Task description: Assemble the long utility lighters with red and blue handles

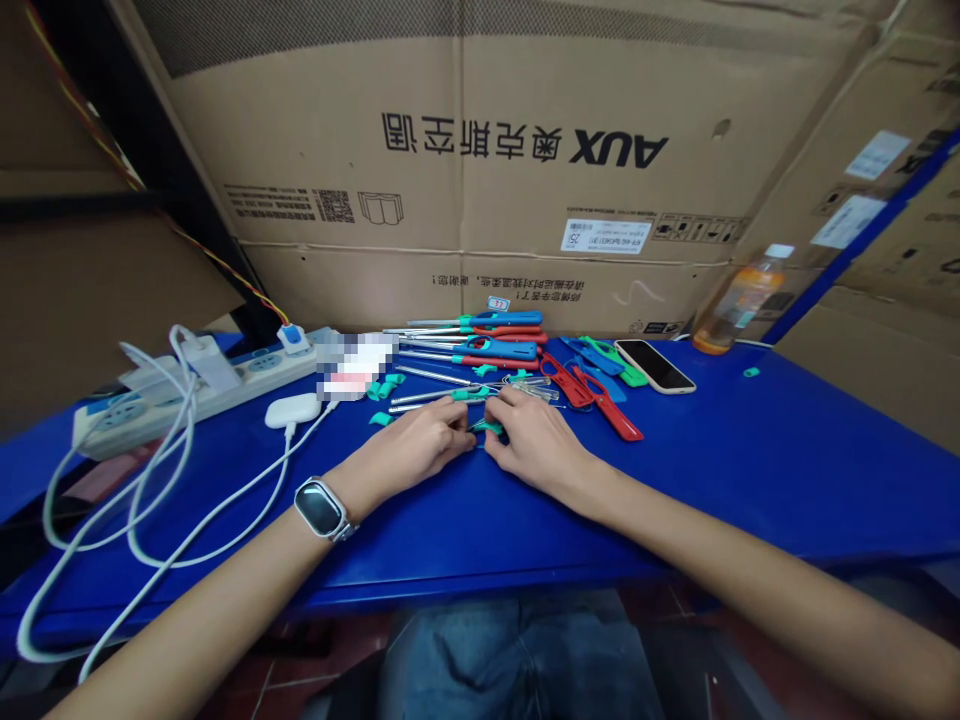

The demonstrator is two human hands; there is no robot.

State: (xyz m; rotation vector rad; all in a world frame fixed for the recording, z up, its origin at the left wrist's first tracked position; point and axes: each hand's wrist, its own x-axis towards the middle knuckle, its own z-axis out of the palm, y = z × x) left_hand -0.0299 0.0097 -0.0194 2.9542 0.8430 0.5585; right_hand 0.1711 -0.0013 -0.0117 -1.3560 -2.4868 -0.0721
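Piece of green plastic (493,427), just below frame centre | right hand (534,432) nearer, pinching it | left hand (435,437) leftward, narrow, contents unclear

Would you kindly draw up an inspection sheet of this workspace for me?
Surface: blue tabletop, things gathered mostly toward the back.
Job's things: long metal-nosed tools with blue or red handles, heaped; loose green pieces beside them.
Clutter: phone; bottle of orange liquid; rounded white case.
Hands: left hand and right hand close together at a small green part; exact grip unclear.
Cables: white cables looping at left, near a power strip.
Surroundings: printed cardboard behind.
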